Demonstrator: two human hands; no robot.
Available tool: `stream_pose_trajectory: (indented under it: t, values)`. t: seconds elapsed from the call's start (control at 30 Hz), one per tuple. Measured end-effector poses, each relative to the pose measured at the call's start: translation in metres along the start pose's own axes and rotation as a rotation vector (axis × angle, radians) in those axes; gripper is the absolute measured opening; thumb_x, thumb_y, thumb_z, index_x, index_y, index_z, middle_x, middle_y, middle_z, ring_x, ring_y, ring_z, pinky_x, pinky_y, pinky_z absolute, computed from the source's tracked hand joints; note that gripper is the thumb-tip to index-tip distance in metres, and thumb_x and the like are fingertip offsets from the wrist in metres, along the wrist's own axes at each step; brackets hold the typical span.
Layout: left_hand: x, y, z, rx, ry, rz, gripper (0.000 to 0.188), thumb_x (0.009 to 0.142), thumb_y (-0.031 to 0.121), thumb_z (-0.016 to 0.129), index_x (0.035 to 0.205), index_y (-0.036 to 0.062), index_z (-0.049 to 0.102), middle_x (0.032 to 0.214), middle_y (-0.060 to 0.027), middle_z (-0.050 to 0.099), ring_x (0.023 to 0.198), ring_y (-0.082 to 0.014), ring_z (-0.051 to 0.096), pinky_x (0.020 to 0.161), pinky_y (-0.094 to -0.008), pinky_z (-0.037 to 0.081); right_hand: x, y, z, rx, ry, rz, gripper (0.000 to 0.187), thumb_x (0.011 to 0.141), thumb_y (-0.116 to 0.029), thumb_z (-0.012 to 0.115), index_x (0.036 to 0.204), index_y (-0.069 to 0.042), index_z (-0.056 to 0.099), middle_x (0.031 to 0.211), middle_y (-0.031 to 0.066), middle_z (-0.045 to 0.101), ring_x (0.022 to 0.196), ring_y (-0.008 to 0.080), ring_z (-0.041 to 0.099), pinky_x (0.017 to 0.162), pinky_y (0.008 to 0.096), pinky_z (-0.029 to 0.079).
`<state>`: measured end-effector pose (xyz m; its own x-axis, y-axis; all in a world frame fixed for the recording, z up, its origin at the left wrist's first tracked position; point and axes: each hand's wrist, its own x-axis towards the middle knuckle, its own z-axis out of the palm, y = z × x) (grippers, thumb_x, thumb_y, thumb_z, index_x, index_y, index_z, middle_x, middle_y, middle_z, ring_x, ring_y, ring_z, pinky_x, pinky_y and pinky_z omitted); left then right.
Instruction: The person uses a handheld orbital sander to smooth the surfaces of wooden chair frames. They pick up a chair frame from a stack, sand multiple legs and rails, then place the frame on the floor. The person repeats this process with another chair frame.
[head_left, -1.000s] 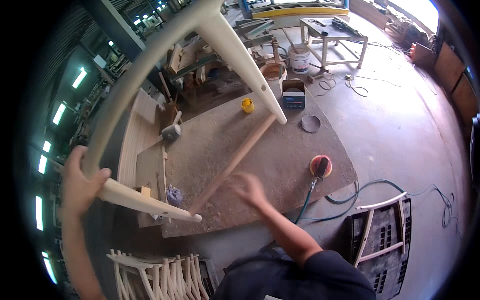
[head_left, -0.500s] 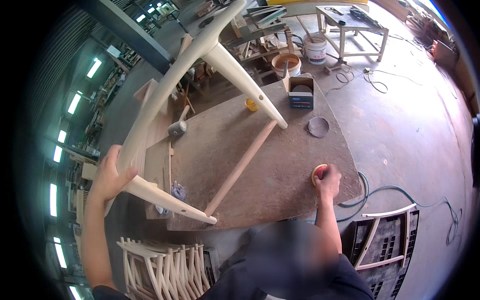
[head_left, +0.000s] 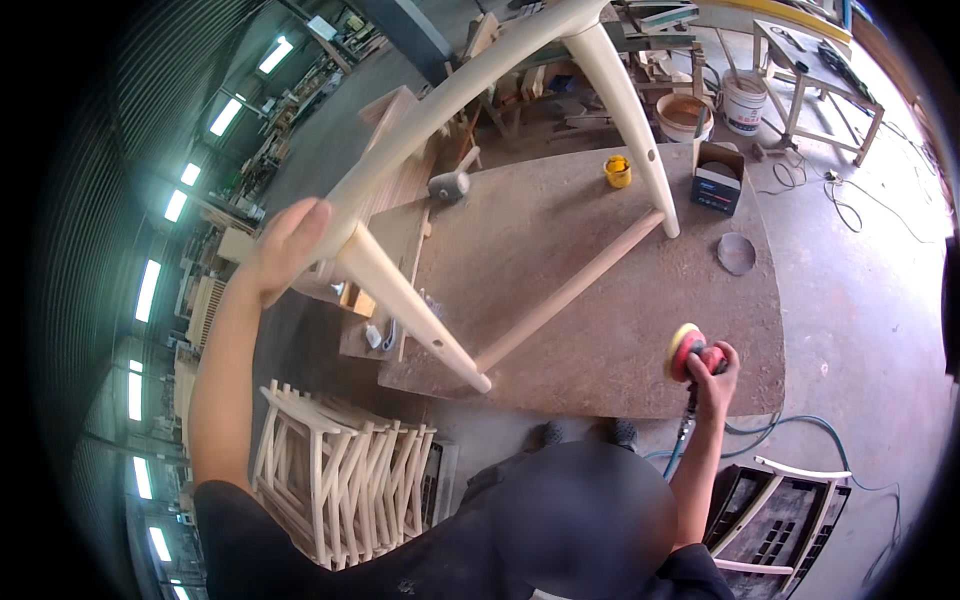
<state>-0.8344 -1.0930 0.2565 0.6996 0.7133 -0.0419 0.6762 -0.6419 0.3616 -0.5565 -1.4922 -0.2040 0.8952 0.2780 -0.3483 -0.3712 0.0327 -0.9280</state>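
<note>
A pale wooden chair frame [head_left: 432,118] with a curved top rail, two tapered legs and a reddish-brown stretcher [head_left: 572,284] stands tilted over the work table. My left hand [head_left: 288,250] grips the rail at its left end, near the top of the left leg; its fingers are partly blurred. To the right, above the table's near right part, my right hand [head_left: 716,385] is closed round a small red air sander [head_left: 688,354]. The sander's yellow-edged round pad faces up and left, apart from the frame. A hose leads down from the sander.
On the brown table [head_left: 620,340] are a grey sanding disc [head_left: 736,254], an open dark box [head_left: 716,190], a yellow pot [head_left: 618,174] and a mallet [head_left: 450,186]. Stacked wooden frames [head_left: 350,480] stand at the near left. A green hose [head_left: 815,424] loops over the floor at right.
My right hand has lifted the sander off the table and turned it, so its pad now shows. The frame is tilted differently, and the whole view has swung, shifting the table rightward.
</note>
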Motion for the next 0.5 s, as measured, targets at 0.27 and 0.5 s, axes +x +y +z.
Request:
stream_pose_trajectory:
  t: [0.27,0.5]
  values:
    - [0.033,-0.013,-0.002,-0.177,-0.048,-0.046,0.078,0.099,0.076,0.048,0.129,0.0059,0.062,0.102,-0.002,0.065,0.088,-0.0098,0.061,0.066,-0.0265,0.05,-0.112,-0.061,0.199,-0.023,-0.266,-0.716,0.052,0.074,-0.013,0.088,0.117,-0.006,0.06,0.111,0.0126,0.063,0.103,0.0285,0.063,0.093,0.04,0.051]
    - [0.06,-0.041,-0.013,-0.15,-0.126,0.093,0.087,0.092,0.083,0.053,0.129,0.005,0.064,0.107,-0.0046,0.067,0.098,-0.0112,0.064,0.076,-0.0277,0.056,-0.177,-0.134,0.338,0.054,-0.097,-1.182,0.05,0.073,-0.017,0.087,0.118,-0.015,0.064,0.115,0.0142,0.065,0.099,0.0368,0.069,0.081,0.0441,0.058]
